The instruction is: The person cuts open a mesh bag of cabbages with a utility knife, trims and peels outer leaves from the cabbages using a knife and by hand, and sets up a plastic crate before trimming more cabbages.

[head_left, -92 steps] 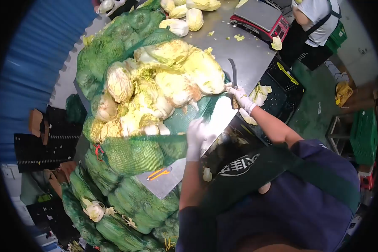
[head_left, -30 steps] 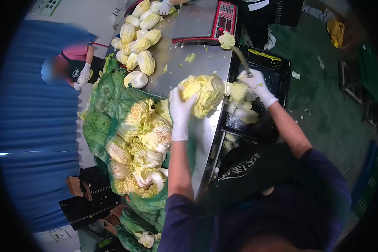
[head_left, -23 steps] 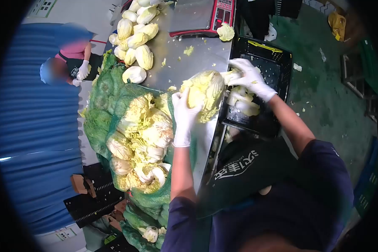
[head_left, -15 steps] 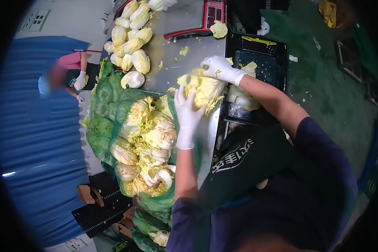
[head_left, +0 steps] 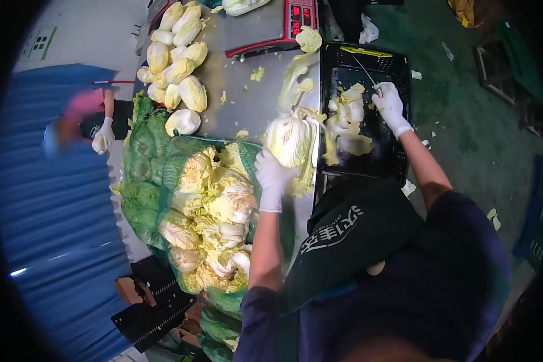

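A napa cabbage [head_left: 288, 140] lies on the metal table near its right edge, with loose outer leaves [head_left: 295, 81] spread behind and beside it. Gloved in white, my left hand [head_left: 274, 176] grips the near end of the cabbage. My right hand [head_left: 390, 107], also gloved, is closed around a knife [head_left: 365, 70] over the black crate [head_left: 398, 148]. The thin blade points up and to the left; its handle is mostly hidden in my fist. Trimmed leaves [head_left: 355, 143] lie inside the crate below the blade.
To the left, an opened green net sack [head_left: 170, 172] holds several untrimmed cabbages [head_left: 226, 199]. Trimmed cabbages [head_left: 181, 69] are piled at the back left. A red-framed scale [head_left: 256, 30] stands at the table's far end. Another person [head_left: 81, 117] works at far left.
My right hand has left the cabbage and moved right over the crate, now with a knife showing. The cabbage has turned, exposing its pale base and peeled leaves. My left hand stays on it.
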`<state>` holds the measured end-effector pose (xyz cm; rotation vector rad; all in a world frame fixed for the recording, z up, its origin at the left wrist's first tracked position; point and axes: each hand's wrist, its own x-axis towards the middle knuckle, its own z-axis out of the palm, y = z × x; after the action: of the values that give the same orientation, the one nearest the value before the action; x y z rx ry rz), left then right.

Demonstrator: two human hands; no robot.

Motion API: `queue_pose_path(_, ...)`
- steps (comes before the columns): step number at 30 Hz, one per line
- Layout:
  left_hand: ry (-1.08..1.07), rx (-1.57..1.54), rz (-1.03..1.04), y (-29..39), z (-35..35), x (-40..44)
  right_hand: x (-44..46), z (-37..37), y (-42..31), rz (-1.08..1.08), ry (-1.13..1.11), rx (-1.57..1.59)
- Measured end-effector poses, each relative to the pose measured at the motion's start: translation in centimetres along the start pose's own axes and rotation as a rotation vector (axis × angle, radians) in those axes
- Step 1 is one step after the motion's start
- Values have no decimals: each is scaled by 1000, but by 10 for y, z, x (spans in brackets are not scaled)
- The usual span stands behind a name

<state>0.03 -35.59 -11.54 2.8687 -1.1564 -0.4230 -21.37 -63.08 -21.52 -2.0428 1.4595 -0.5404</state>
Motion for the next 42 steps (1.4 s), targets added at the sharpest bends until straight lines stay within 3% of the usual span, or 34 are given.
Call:
queue_pose_path(2, 95, -4, -15, 12, 4, -11, -35, -27, -41, -261, 58, 279)
queue_pose_path(3, 266, 87, 38, 20, 13, -20, -54, -26, -57, -381, 27, 312)
queue_pose_path(4, 254, 91, 48, 27, 18, -26, -70, -24, -73, -500, 2, 342)
queue_pose_path(6, 374, 235, 70, 40, 20, -35, -90, -37, -109, -408, -374, 541)
queue_pose_path(8, 422, 299, 120, 35, 26, -38, -86, -5, -96, -392, -407, 439)
queue_pose_path(10, 255, -56, 142, 32, 2, -39, -71, 13, -90, -395, -440, 346)
queue_pose_path(11, 112, -183, 31, 28, -4, -29, -69, 17, -86, -513, -369, 345)
queue_pose_path(13, 156, -131, 23, 26, 5, -33, -76, 7, -87, -649, -294, 223)
queue_pose_path(22, 117, 16, -16, 42, 7, -30, -78, -11, -85, -589, -552, -9)
queue_pose_path(26, 170, 57, -6, 43, 9, -28, -75, 1, -78, -592, -574, 27)
queue_pose_path(32, 201, 75, 4, 40, 12, -16, -44, 32, -71, -890, -655, -103)
queue_pose_path(34, 229, 71, 59, 35, 9, -21, -49, 65, -73, -617, -822, -211)
queue_pose_path(36, 361, 16, 107, 29, 15, -9, -52, 88, -71, -742, -613, -99)
queue_pose_path(38, 312, -115, 130, 14, 15, -8, -61, 118, -57, -635, -442, 35)
queue_pose_path(39, 179, -181, 90, 8, 7, -5, -62, 102, -68, -643, -446, 35)
queue_pose_path(41, 138, -258, 138, 1, 0, 4, -60, 47, -110, 165, -1051, 294)
queue_pose_path(42, 82, -335, 200, 0, -2, 6, -63, 49, -104, 158, -1047, 292)
